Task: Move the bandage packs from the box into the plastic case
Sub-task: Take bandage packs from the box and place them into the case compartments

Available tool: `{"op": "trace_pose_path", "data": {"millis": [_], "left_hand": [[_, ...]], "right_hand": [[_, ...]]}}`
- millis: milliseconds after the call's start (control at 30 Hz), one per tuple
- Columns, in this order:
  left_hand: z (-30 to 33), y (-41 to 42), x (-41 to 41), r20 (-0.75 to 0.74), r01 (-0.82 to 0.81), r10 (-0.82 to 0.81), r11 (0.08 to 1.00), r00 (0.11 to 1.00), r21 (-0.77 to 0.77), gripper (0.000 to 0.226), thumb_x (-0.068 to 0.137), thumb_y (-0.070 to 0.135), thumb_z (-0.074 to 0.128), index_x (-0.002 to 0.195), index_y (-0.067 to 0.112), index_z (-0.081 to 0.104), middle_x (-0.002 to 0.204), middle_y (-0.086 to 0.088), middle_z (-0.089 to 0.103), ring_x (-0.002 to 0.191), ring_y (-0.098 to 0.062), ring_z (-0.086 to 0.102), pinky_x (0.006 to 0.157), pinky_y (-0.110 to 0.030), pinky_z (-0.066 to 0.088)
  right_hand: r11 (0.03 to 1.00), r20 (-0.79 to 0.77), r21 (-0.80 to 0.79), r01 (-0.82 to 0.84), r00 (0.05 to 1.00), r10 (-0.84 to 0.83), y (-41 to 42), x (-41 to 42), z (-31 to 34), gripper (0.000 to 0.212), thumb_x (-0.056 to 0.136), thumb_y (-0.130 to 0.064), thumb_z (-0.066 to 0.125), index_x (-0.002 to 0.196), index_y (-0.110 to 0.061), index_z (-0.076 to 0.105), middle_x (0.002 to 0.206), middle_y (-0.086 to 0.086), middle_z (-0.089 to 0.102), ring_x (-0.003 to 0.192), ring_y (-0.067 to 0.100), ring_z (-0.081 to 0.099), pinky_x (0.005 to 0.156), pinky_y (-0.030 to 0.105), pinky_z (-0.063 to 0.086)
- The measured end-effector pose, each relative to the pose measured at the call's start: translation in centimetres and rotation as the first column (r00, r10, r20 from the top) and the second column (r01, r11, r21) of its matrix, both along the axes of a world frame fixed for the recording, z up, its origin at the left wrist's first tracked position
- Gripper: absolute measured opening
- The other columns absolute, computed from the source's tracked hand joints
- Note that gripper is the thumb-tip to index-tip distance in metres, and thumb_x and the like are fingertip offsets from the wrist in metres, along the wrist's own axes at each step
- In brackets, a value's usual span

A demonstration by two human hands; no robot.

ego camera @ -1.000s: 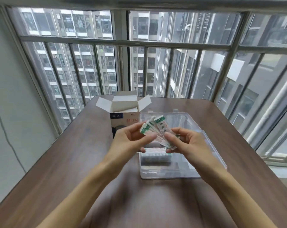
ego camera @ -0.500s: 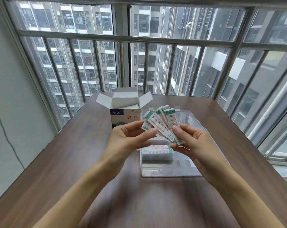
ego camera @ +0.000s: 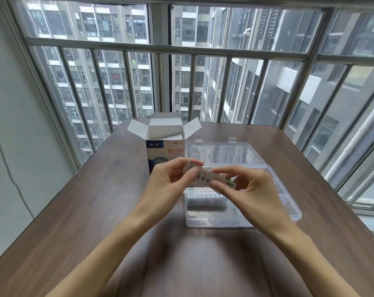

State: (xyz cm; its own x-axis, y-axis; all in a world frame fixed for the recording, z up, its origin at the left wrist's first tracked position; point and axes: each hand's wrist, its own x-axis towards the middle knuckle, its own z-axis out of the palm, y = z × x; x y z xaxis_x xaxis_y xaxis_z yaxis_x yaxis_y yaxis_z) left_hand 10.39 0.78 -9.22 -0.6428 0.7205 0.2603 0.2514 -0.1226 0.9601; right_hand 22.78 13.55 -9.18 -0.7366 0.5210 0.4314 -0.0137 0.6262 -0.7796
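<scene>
One view only, from the person's head, looking forward and steeply down along both forearms onto the brown worktop (ego camera: pixel 79 211). It sits close, hands mid-frame. The wide lens bows the barred window (ego camera: pixel 181 48) that fills the top half, with high-rise blocks (ego camera: pixel 109 86) outside.

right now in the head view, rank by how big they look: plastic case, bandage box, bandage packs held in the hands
1. plastic case, with its open lid
2. bandage box, flaps open
3. bandage packs, pinched between left hand and right hand; nearer the camera, yet clearly smallest
</scene>
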Motion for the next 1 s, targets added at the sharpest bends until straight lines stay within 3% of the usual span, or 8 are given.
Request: {"op": "trace_pose_path", "data": {"millis": [167,233,300,533,600,733,867,1000], "left_hand": [[-0.6,0.1,-0.9,-0.296,-0.116,0.097,0.992,0.950,-0.046,0.009,0.088,0.028,0.065,0.094,0.032,0.071,0.083,0.010,0.070,0.086,-0.011,0.065,0.075,-0.024,0.050],[-0.9,0.2,-1.4,-0.518,-0.253,0.177,0.964,0.837,-0.079,0.008,0.084,0.040,0.067,0.091,0.040,0.069,0.075,0.021,0.063,0.082,-0.003,0.058,0.078,-0.026,0.043],[-1.1,0.2,-1.6,-0.624,-0.315,0.190,0.944,0.758,-0.096,0.011,0.081,0.046,0.067,0.090,0.042,0.068,0.069,0.021,0.058,0.080,0.000,0.053,0.078,-0.027,0.038],[-0.7,-0.4,-2.5,-0.682,-0.349,0.039,0.880,0.730,-0.323,0.020,0.082,0.056,0.062,0.095,0.045,0.071,0.072,0.023,0.065,0.071,0.001,0.055,0.063,-0.024,0.042],[-0.7,-0.6,-2.6,-0.692,-0.303,-0.045,0.877,0.720,-0.373,0.020,0.086,0.052,0.058,0.101,0.046,0.070,0.070,0.025,0.060,0.065,0.000,0.051,0.060,-0.023,0.037],[-0.9,-1.1,-2.7,-0.730,-0.251,-0.175,0.865,0.660,-0.435,0.028,0.092,0.054,0.047,0.107,0.042,0.068,0.103,0.027,0.061,0.078,0.002,0.050,0.069,-0.027,0.046],[-1.0,-1.1,-2.5,-0.757,-0.239,-0.177,0.882,0.629,-0.405,0.034,0.087,0.061,0.049,0.112,0.044,0.065,0.074,0.029,0.051,0.079,0.012,0.045,0.059,-0.010,0.031],[-1.0,-1.0,-2.6,-0.763,-0.228,-0.217,0.874,0.608,-0.430,0.043,0.086,0.067,0.044,0.113,0.043,0.066,0.101,0.025,0.065,0.092,0.001,0.056,0.067,-0.019,0.043]], "right_hand": [[0.999,0.035,0.040,-0.028,0.999,0.027,0.6,-0.5,0.2,0.022,0.089,-0.018,0.063,0.097,-0.037,0.071,0.087,-0.029,0.068,0.092,-0.007,0.059,0.079,0.011,0.044],[0.994,0.068,0.105,-0.016,0.998,0.009,1.1,-0.8,0.3,0.021,0.089,-0.020,0.063,0.097,-0.037,0.071,0.089,-0.030,0.066,0.093,-0.008,0.057,0.080,0.005,0.040],[0.989,0.119,0.145,-0.019,0.993,0.002,1.8,-1.2,0.4,0.017,0.087,-0.021,0.065,0.094,-0.035,0.072,0.087,-0.025,0.067,0.089,-0.005,0.057,0.076,0.005,0.040],[0.987,0.325,0.116,-0.112,0.943,0.069,3.0,-1.2,1.1,0.005,0.080,-0.026,0.073,0.083,-0.029,0.074,0.075,-0.012,0.071,0.073,0.004,0.063,0.069,0.028,0.048],[0.985,0.367,0.097,-0.142,0.925,0.098,3.3,-1.1,1.7,0.005,0.078,-0.026,0.074,0.082,-0.030,0.075,0.076,-0.012,0.072,0.074,-0.003,0.063,0.065,0.016,0.044],[0.955,0.543,0.161,-0.251,0.830,0.127,3.8,-1.4,2.8,0.010,0.080,-0.030,0.072,0.089,-0.030,0.075,0.078,-0.018,0.069,0.068,-0.019,0.050,0.061,0.003,0.036],[0.956,0.547,0.176,-0.236,0.831,0.104,3.8,-2.2,3.2,0.008,0.076,-0.021,0.077,0.083,-0.026,0.076,0.064,-0.017,0.066,0.059,-0.013,0.054,0.055,0.006,0.038],[0.965,0.533,0.184,-0.189,0.844,0.063,4.0,-2.7,3.3,0.010,0.068,-0.024,0.083,0.074,-0.024,0.076,0.073,-0.007,0.073,0.066,-0.005,0.064,0.062,0.011,0.048]]}}
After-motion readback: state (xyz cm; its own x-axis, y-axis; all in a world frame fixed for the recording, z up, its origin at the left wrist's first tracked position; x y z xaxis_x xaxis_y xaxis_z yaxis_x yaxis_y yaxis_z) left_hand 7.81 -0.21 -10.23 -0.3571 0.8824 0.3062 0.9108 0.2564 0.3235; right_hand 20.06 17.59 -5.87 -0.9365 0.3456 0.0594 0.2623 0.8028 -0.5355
